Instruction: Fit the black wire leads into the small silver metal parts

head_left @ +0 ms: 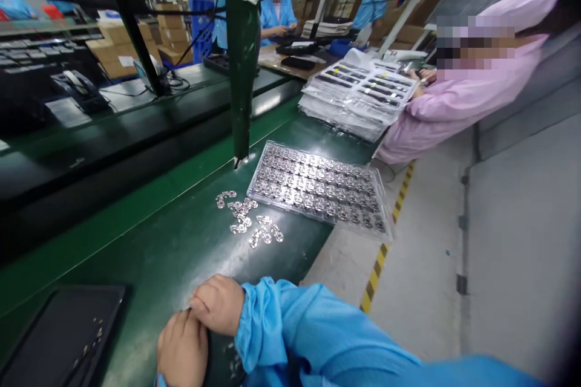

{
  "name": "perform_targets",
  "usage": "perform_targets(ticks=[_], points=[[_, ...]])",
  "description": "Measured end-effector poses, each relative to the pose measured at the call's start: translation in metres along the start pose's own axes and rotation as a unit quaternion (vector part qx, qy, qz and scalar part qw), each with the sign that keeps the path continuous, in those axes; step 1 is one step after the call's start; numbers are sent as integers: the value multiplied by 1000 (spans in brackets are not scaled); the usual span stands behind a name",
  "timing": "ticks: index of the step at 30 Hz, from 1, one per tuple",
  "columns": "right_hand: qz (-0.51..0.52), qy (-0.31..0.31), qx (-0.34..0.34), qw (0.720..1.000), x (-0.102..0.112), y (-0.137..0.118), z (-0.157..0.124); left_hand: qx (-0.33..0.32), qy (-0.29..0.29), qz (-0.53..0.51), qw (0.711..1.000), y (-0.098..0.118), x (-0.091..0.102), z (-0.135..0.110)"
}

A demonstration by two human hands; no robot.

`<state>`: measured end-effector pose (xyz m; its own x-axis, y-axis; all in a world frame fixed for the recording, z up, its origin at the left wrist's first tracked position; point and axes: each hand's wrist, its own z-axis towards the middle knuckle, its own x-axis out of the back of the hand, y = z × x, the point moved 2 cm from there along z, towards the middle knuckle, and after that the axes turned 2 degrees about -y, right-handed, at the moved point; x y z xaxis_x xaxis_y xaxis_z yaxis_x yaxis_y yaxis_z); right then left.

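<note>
My right hand (218,303), in a blue sleeve, lies over my left hand (182,347) at the near edge of the green conveyor belt (181,242). Their fingers are curled, and I cannot see whether they hold anything. To the left of them is a black tray (63,338) with a few small metal bits on it. Farther up the belt, loose small metal parts (245,214) lie in a scattered heap. Beside that heap sits a clear plastic tray (318,190) filled with rows of similar parts.
A person in a pink gown (472,103) works at the right, by stacked plastic bags (358,94). A green post (240,72) stands at the belt. Yellow-black tape (376,272) marks the grey floor. A person in blue (276,18) and cardboard boxes (122,54) are farther back.
</note>
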<state>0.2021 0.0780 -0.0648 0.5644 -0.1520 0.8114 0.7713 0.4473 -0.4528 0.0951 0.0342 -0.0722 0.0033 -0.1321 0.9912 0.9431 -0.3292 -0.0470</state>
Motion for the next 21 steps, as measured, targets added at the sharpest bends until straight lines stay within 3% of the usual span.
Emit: perform_targets(ticks=[5,8,10,14,17,18,21], points=[[-20,-63,34,997,-33,23,4,41,5,21,999,0,-2,4],[-26,-47,-2,999,-44,30,7,42,26,4,999,-2,-7,3],[-7,-1,-24,1000,-38,28,7,40,38,-14,998,-3,-9,3],[80,144,-78,983,1,16,-4,25,38,-32,998,1,-3,1],[134,99,-104,981,20,12,-18,24,25,-42,999,9,8,-2],[153,78,-116,978,21,14,-22,31,18,-44,998,11,10,-2],[226,91,-135,960,16,24,-33,45,2,-61,997,15,10,-1]])
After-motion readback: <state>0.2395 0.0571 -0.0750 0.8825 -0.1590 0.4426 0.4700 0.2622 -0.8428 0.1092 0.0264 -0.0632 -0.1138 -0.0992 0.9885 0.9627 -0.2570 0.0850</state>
